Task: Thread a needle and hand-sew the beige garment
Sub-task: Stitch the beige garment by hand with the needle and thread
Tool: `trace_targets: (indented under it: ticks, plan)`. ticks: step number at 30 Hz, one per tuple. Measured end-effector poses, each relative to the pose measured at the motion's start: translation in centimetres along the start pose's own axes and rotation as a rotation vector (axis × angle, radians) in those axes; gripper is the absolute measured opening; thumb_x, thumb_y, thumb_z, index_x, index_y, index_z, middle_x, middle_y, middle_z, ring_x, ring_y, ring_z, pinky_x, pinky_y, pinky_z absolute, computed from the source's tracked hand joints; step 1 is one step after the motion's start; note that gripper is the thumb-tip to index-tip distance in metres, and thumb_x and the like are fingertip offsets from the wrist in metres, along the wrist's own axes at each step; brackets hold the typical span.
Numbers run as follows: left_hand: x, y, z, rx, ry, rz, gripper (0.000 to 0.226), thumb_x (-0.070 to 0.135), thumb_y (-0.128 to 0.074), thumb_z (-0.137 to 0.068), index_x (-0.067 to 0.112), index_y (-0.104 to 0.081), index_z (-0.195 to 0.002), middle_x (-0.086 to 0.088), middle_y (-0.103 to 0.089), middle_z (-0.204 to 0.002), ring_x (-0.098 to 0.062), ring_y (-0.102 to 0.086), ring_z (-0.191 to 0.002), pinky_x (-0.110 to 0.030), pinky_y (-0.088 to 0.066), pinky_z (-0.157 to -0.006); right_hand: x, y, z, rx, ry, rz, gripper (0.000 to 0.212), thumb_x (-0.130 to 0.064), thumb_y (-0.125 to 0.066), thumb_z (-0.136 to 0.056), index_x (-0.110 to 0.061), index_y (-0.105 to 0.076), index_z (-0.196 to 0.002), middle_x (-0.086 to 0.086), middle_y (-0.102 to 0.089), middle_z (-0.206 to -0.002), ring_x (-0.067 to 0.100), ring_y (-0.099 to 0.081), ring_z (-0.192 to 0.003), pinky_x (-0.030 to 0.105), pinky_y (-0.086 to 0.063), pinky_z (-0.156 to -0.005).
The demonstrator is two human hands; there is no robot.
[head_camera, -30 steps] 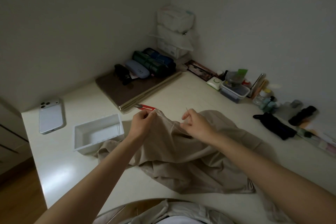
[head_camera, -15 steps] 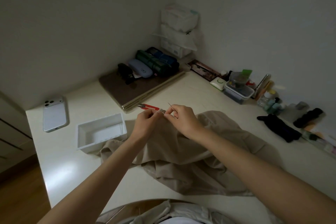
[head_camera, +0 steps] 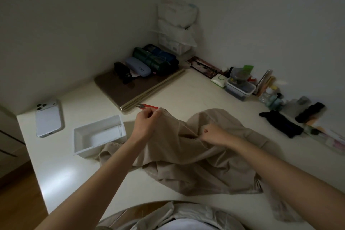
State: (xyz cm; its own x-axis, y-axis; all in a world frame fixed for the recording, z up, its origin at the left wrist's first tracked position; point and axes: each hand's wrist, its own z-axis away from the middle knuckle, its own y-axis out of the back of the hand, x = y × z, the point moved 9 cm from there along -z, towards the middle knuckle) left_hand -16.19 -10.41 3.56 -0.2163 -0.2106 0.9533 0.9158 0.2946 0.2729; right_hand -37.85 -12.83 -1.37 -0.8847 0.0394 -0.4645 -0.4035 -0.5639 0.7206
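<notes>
A beige garment (head_camera: pixel 186 166), seemingly soft and limp, lies rumpled on the bench (head_camera: pixel 186 95); apart, the left hand (head_camera: pixel 147 124) pinches its raised far edge, the right hand (head_camera: pixel 214 134) its seam, both sensible holds.

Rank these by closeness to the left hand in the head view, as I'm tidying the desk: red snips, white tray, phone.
1. Red snips: just beyond the left hand.
2. White tray: on the hand's left.
3. Phone: farthest left, near the table's corner.
</notes>
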Motion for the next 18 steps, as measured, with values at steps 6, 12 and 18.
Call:
trace_targets:
  ticks: [6,12,18]
  plan:
    - [0.1,-0.5,-0.1,-0.042,-0.018,0.004,0.029,0.024,-0.053,-0.096,-0.001,-0.066,-0.095,-0.011,-0.068,-0.094,-0.008,-0.058,-0.078,-0.007,-0.044,-0.059,-1.8,3.4,0.8,0.261,0.081,-0.158,0.023,0.003,-0.05,-0.089,-0.007,-0.058,-0.107,-0.002,-0.051,-0.083,0.011,-0.049,-0.075,0.019,-0.039,-0.065]
    - [0.4,-0.8,0.2,-0.058,-0.022,-0.001,0.029,0.023,-0.052,-0.097,-0.003,-0.065,-0.098,-0.006,-0.064,-0.086,-0.009,-0.056,-0.073,-0.006,-0.043,-0.054,-9.5,4.6,3.2,0.405,0.45,-0.302,0.01,-0.014,-0.063,-0.089,-0.012,-0.062,-0.099,-0.009,-0.036,-0.059,0.002,-0.037,-0.05,0.008,-0.036,-0.053]
    - [0.4,-1.1,0.6,-0.098,-0.021,0.001,0.03,0.026,-0.051,-0.097,-0.001,-0.065,-0.098,-0.017,-0.066,-0.095,-0.015,-0.058,-0.078,-0.017,-0.047,-0.064,-11.6,3.7,2.4,0.401,0.46,-0.288,0.013,-0.018,-0.066,-0.088,-0.007,-0.067,-0.095,-0.015,-0.034,-0.06,-0.002,-0.034,-0.055,0.003,-0.034,-0.053]
